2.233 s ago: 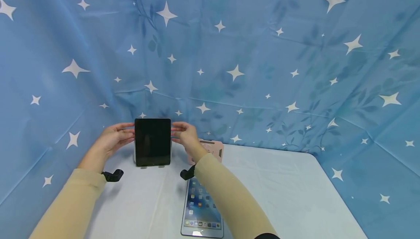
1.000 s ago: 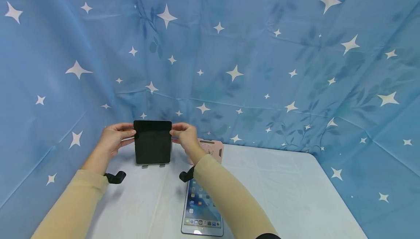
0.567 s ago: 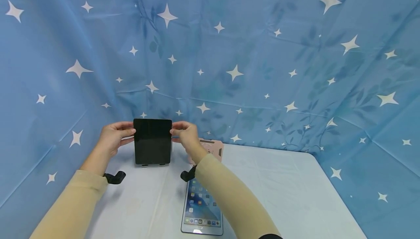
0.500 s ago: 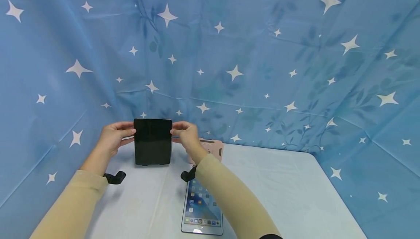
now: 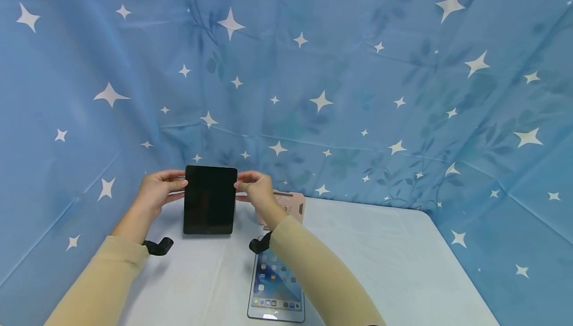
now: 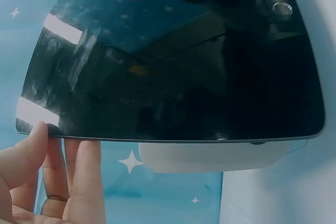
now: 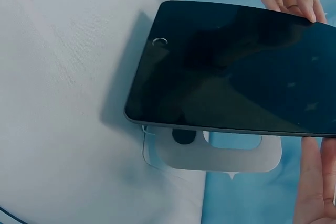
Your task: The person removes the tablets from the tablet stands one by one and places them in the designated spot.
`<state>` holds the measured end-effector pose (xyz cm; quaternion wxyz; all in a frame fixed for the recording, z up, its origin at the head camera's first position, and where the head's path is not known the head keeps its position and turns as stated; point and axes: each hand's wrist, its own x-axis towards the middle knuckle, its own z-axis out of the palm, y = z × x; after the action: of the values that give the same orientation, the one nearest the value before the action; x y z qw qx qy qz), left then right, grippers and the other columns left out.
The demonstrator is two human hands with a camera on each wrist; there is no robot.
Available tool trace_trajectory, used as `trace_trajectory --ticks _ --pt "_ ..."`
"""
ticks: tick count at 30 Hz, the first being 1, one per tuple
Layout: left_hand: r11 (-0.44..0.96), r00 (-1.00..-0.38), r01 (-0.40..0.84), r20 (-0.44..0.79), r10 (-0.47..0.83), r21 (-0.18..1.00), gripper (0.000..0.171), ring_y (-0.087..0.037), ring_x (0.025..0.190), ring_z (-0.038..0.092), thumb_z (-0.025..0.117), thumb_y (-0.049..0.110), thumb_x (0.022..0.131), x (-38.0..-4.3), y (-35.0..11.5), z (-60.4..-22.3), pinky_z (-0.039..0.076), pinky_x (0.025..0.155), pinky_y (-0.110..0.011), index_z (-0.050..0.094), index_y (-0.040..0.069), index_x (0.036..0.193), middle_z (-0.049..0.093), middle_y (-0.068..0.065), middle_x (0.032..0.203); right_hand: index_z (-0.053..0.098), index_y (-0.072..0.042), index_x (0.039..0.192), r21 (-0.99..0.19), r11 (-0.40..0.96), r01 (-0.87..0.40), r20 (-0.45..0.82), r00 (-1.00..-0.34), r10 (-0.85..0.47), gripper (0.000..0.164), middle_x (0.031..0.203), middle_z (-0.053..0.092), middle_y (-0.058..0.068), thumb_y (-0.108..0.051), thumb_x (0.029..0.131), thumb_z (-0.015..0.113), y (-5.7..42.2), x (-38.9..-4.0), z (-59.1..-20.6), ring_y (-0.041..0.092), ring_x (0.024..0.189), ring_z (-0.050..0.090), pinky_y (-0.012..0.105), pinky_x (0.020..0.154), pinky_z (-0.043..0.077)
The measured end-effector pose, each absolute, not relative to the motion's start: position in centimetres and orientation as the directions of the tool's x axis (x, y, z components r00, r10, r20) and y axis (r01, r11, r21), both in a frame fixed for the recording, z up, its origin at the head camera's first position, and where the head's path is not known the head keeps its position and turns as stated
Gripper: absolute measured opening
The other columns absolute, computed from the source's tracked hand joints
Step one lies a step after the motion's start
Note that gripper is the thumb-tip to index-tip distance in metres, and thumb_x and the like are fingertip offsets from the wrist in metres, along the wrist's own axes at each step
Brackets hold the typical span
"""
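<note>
A tablet (image 5: pixel 210 200) with a dark screen is held upright at the table's back left, its top leaning slightly right. My left hand (image 5: pixel 157 190) pinches its left edge, thumb on the front and fingers behind. On the opposite edge, my right hand (image 5: pixel 259 192) pinches it the same way. Both wrist views show a pale tablet stand (image 7: pixel 226 157) with a cut-out behind the tablet. The head view hides that stand behind the screen. Whether tablet and stand touch I cannot tell. The home button ring (image 6: pixel 282 8) is at the tablet's lower end.
A second tablet (image 5: pixel 273 291), white-framed with a lit home screen, lies on the white table (image 5: pixel 380 256) partly under my right forearm. Behind that forearm stands a pink panel (image 5: pixel 293 204) with cut-outs. A blue star-patterned curtain (image 5: pixel 349 112) borders the table's back and sides.
My thumbs have come onto the tablet's front. The tablet has shifted down and towards me, tilting slightly, and now covers the stand's two front lips, which showed below it earlier.
</note>
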<state>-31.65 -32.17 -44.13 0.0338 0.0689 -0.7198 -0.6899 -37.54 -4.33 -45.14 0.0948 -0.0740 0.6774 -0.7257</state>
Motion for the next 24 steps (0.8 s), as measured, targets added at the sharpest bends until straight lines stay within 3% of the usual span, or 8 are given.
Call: trace_trajectory --ticks 14,24 --pt "0.095 -0.991 -0.073 -0.062 -0.118 0.993 0.056 -0.002 0.084 0.074 0.075 0.009 0.101 -30.9 -32.0 -44.7 0.068 0.079 -0.026 0.055 -0.006 0.151 0.068 0.012 0.094 0.079 -0.012 0.112 -0.993 -0.07 0.092 -0.071 -0.962 -0.266 0.018 0.096 0.074 0.006 -0.001 0.098 0.076 -3.8 -36.7 -46.4 0.02 0.086 0.078 0.046 0.078 0.07" --pt "0.16 -0.992 -0.096 -0.081 -0.097 0.982 0.057 -0.004 0.085 0.075 0.072 0.009 0.104 -30.2 -31.9 -45.1 0.068 0.078 -0.029 0.051 -0.005 0.155 0.07 0.012 0.095 0.08 -0.016 0.109 -0.992 -0.037 0.122 -0.11 -0.966 -0.235 0.018 0.097 0.075 0.008 -0.003 0.097 0.078 -3.8 -36.1 -47.1 0.022 0.083 0.079 0.043 0.074 0.07"
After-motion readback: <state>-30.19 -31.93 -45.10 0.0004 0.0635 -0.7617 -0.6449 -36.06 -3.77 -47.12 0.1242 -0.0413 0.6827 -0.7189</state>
